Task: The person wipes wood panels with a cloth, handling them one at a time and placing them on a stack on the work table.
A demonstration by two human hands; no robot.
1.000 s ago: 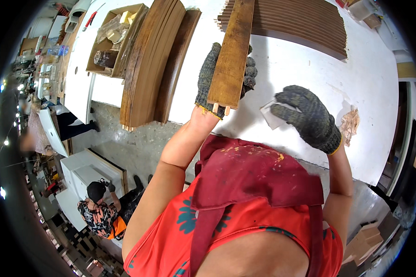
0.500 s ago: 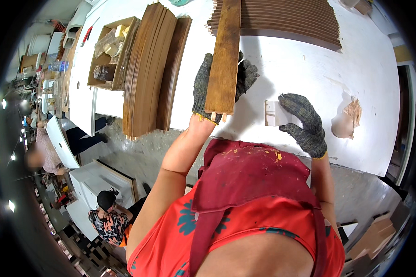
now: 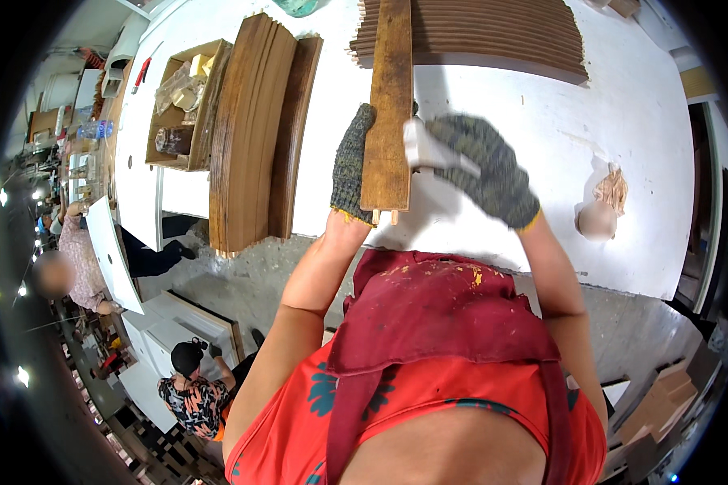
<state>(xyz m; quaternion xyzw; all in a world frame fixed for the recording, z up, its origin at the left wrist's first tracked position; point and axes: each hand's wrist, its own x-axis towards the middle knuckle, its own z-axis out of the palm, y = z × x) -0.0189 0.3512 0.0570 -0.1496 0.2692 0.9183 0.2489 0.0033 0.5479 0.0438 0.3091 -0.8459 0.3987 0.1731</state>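
A long brown wooden board with two small pegs at its near end is raised above the white table. My left hand, in a dark knitted glove, is wrapped round the board from its left side and underneath; some of its fingers are hidden by the wood. Gloved the same way, my right hand grips a white pad-like piece at the board's right edge. Motion blurs this piece, so its exact kind and whether it touches the wood are hard to tell.
Upright brown boards stand stacked at the left, beside a box of wrapped pieces. More slats lie at the back. A crumpled tan scrap rests on the table at right. Two people are at the far left.
My right hand has picked up the white piece from the table and brought it left to the board's edge. My left hand keeps holding the board.
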